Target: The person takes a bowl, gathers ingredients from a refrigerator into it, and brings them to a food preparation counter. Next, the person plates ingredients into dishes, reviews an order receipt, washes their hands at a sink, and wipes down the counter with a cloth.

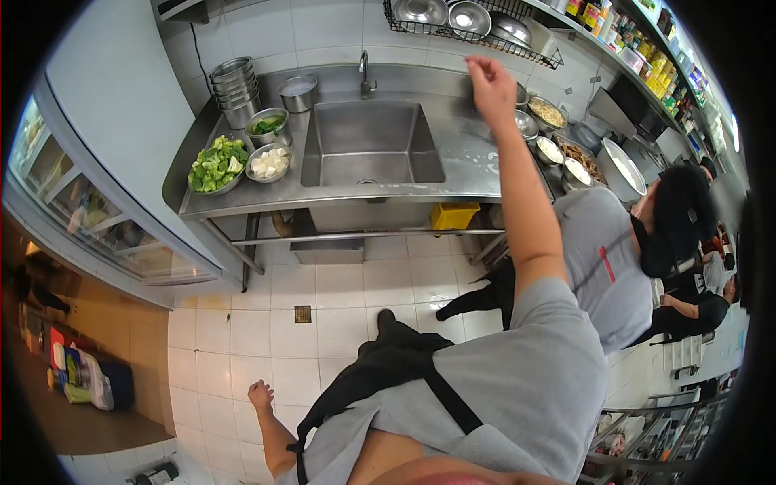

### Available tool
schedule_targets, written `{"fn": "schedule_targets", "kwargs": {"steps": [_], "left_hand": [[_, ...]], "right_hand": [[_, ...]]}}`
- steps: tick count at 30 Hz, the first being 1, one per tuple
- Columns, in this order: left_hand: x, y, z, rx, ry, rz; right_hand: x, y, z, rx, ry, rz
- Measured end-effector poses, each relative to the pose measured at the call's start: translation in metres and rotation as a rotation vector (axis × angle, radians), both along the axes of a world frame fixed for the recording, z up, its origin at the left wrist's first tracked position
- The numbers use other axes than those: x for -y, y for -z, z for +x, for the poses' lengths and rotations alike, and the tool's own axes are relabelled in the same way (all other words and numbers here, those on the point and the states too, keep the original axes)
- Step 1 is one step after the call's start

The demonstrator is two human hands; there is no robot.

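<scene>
My right arm stretches out over the steel counter (pixel 473 162). At its end, my right hand (pixel 491 87) hovers just below the wire rack (pixel 517 50), its fingers loosely bent and somewhat apart, with nothing visible in them. Metal bowls (pixel 469 19) lie in that rack. My left hand (pixel 261 394) hangs low over the tiled floor, fingers curled in, with nothing seen in it and nothing close by. Ahead is a steel sink (pixel 364 141) with a tap (pixel 366 77). Left of it stand bowls of broccoli (pixel 218 164), white chunks (pixel 269 162) and green leaves (pixel 267 124).
Stacked metal pots (pixel 234 89) and a round pot (pixel 298 93) stand at the back left. A co-worker in grey (pixel 602 259) is close on my right, near bowls of food (pixel 548 150). A glass-door fridge (pixel 97 202) is at left. A yellow bin (pixel 454 216) sits below the counter.
</scene>
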State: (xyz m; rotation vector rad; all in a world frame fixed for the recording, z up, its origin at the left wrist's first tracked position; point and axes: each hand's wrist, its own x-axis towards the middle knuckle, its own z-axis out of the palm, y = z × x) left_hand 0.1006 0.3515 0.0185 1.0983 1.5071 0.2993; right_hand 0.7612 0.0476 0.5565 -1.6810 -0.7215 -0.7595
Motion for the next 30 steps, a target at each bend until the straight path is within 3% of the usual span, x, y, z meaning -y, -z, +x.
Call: {"fn": "schedule_targets", "kwargs": {"steps": [3, 10, 11, 12, 13, 14, 19, 20, 24, 26, 28, 29, 30], "left_hand": [[-0.022, -0.012, 0.034, 0.053, -0.04, 0.041], [-0.015, -0.02, 0.106, 0.042, -0.013, -0.028], [-0.016, 0.002, 0.102, -0.007, 0.156, 0.018], [-0.018, 0.031, 0.09, -0.163, 0.495, 0.179], [-0.014, 0.041, 0.082, -0.491, 0.974, 0.541], [-0.007, 0.034, 0.086, -0.738, 1.254, 0.836], [0.02, 0.023, 0.098, -0.58, 0.794, 0.24], [0.02, 0.019, 0.105, -0.559, 0.729, 0.183], [0.016, 0.017, 0.129, -0.464, 0.501, 0.03], [0.008, 0.018, 0.14, -0.413, 0.411, -0.01], [0.0, 0.017, 0.149, -0.348, 0.31, -0.047], [-0.005, 0.019, 0.151, -0.306, 0.249, -0.072], [-0.016, 0.024, 0.152, -0.249, 0.184, -0.104]], "right_hand": [[-0.006, -0.014, 0.101, 0.199, 0.125, -0.044], [-0.029, -0.041, 0.295, -0.069, 0.438, -0.076], [-0.035, -0.045, 0.323, -0.168, 0.442, -0.058], [-0.042, -0.048, 0.346, -0.268, 0.444, -0.042], [-0.051, -0.05, 0.36, -0.223, 0.495, -0.034], [-0.058, -0.055, 0.378, -0.228, 0.487, -0.032], [-0.087, -0.062, 0.484, -0.266, 0.562, -0.191], [-0.092, -0.06, 0.498, -0.282, 0.604, -0.199], [-0.103, -0.072, 0.519, -0.636, 0.372, -0.314], [-0.113, -0.073, 0.528, -0.638, 0.446, -0.217], [-0.117, -0.072, 0.525, -0.427, 0.707, -0.206], [-0.119, -0.081, 0.486, -0.451, 0.686, -0.225], [-0.116, -0.076, 0.513, -0.491, 0.751, -0.176]]}}
